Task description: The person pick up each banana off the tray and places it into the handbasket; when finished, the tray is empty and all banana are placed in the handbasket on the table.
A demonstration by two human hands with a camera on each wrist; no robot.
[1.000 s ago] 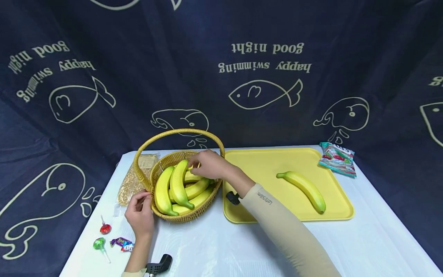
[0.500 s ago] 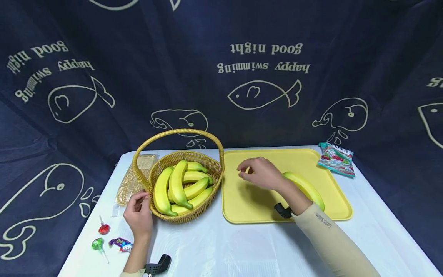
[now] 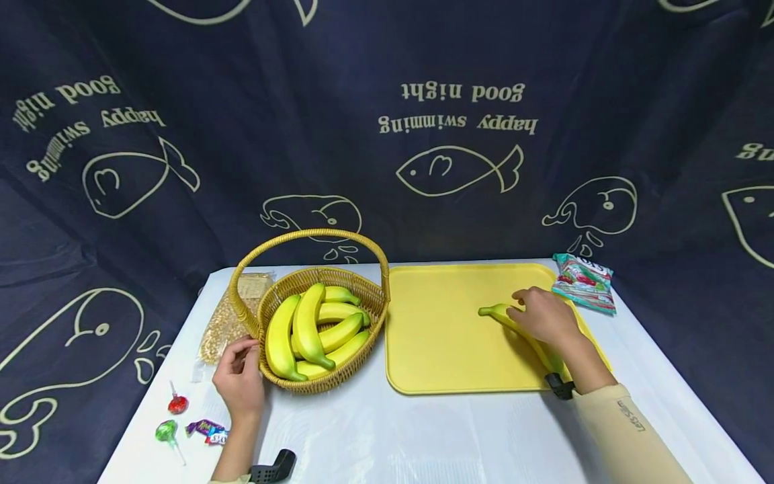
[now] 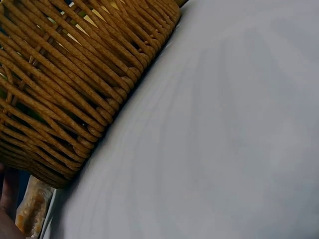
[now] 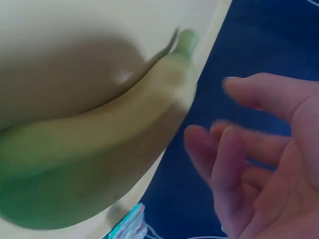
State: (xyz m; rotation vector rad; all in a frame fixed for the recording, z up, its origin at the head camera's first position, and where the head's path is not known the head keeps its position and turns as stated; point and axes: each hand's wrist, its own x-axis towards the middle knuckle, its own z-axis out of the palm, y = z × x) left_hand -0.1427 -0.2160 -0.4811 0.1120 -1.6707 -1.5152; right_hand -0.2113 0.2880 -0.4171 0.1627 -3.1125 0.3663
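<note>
A wicker basket (image 3: 320, 386) with a tall arched handle stands at the left of the table, several bananas (image 3: 310, 326) heaped inside. At its left rim my left hand (image 3: 240, 383) holds the edge between thumb and fingers; in the left wrist view the woven wall (image 4: 75, 74) fills the upper left. On the yellow tray (image 3: 435, 336) lies a single banana (image 3: 498, 312). My right hand (image 3: 544, 319) hovers over it, fingers loosely bent and holding nothing. The right wrist view shows this banana (image 5: 114, 144) apart from the thumb and fingers.
A bag of grain-like pieces (image 3: 220, 326) lies behind the left hand. Lollipops, one red (image 3: 178, 404) and one green (image 3: 166, 431), and small wrapped candies (image 3: 205, 428) are at front left. A teal snack bag (image 3: 583, 282) sits by the tray's far right corner.
My right hand has left the basket, its fingers no longer among the bananas there, and moved right across the tray to the lone banana. The left hand has stayed at the basket rim.
</note>
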